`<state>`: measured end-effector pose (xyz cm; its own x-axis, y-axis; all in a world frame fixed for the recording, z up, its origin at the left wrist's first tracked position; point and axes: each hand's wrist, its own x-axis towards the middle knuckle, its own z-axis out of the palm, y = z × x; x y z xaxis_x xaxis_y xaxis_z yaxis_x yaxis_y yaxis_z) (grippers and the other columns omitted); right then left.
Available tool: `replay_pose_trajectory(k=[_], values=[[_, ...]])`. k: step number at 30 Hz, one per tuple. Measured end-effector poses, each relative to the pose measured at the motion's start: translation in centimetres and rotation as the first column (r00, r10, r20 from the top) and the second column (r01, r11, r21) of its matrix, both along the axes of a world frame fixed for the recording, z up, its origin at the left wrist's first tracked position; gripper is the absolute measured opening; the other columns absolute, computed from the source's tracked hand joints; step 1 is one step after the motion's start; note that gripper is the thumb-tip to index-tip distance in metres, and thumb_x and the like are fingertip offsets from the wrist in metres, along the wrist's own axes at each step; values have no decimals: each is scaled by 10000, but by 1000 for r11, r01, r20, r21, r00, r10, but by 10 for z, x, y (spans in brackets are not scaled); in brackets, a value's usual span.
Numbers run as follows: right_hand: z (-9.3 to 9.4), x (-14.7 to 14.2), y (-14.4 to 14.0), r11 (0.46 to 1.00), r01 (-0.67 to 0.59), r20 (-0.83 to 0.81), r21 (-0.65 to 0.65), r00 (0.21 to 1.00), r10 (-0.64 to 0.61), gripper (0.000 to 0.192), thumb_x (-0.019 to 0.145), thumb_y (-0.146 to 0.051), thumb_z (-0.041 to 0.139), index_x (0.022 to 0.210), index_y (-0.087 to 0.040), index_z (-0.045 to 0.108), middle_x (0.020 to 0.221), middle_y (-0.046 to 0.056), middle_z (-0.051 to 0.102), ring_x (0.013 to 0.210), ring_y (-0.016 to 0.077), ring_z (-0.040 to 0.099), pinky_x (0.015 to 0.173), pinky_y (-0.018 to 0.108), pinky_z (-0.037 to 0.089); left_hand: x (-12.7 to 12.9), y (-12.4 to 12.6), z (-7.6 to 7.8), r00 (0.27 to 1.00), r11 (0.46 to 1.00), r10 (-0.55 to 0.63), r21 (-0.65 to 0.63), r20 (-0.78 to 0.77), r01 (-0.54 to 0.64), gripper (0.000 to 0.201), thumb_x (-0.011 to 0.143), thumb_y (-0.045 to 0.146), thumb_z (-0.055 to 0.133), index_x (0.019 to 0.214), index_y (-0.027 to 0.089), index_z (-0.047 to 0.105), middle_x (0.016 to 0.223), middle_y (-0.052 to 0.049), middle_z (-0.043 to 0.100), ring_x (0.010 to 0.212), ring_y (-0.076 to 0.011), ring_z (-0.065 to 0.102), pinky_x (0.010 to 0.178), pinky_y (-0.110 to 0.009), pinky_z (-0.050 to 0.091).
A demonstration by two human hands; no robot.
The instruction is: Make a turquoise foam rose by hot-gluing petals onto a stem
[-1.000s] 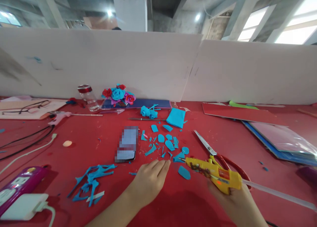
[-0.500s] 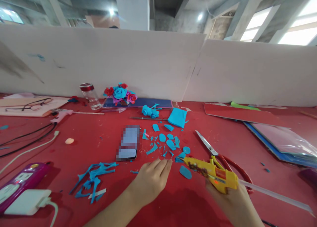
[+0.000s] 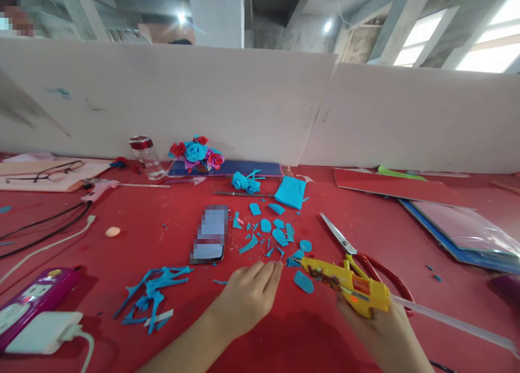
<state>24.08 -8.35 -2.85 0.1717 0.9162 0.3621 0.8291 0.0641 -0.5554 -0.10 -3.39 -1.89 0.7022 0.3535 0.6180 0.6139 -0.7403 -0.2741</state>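
Observation:
My right hand [image 3: 371,321] is wrapped round the grip of a yellow hot glue gun [image 3: 345,278], with a long clear glue stick out of its back end. The gun's nozzle points left, close to the fingertips of my left hand [image 3: 254,289]. The fingers of that hand are pressed together; what they pinch is hidden, though a thin strand shows at their tips. Right at the nozzle lies a bit of blue paper, and a blue petal [image 3: 303,281] rests just below it. More cut blue petals [image 3: 279,236] and scraps spread beyond both hands. Red-handled scissors [image 3: 341,235] lie partly behind the gun.
A phone [image 3: 210,235] and blue offcuts [image 3: 152,297] lie to the left, near a purple power strip [image 3: 36,300]. At the back stand a flower bouquet [image 3: 196,153] and a glass bottle [image 3: 148,159]. Plastic-wrapped sheets [image 3: 463,235] lie at right.
Both hands and the glue gun hold nearly the same position. The view has shifted very slightly, and a blurred patch of a person now shows at the top left.

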Motion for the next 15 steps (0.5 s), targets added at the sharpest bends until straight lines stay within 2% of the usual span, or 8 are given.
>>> replay_pose_trajectory(k=[3,7,11,15], values=[[4,0,0,1000,-4,-65,-20,998,2,145,686,-318,510,625,-207,580,498,-9,564,423,140,519,401,233,408,1,0,1,1000,1000,-9,13,5,9,323,844,-7,340,1050,14,588,825,-120,687,666,-180,643,496,-265,518],[0,5,2,1000,-14,-39,2,999,14,162,684,-333,526,611,-200,584,499,2,574,424,150,527,400,241,410,1,1,2,1000,1000,-9,10,-3,9,328,843,-11,337,1057,15,584,828,-123,687,672,-181,647,498,-265,521],[-11,8,0,996,-58,-44,-69,997,55,179,716,-335,543,625,-192,600,566,15,622,461,147,548,412,225,415,1,1,-1,1000,999,4,-49,11,-4,304,863,17,359,1069,30,581,845,-113,687,697,-183,650,532,-272,533],[-8,-4,-7,999,-11,-28,-53,1000,9,249,769,-344,485,610,-189,599,499,-11,551,425,127,486,416,226,387,2,1,-8,999,993,25,-114,38,-20,274,872,44,410,1096,60,569,879,-89,688,737,-181,649,572,-275,542]])
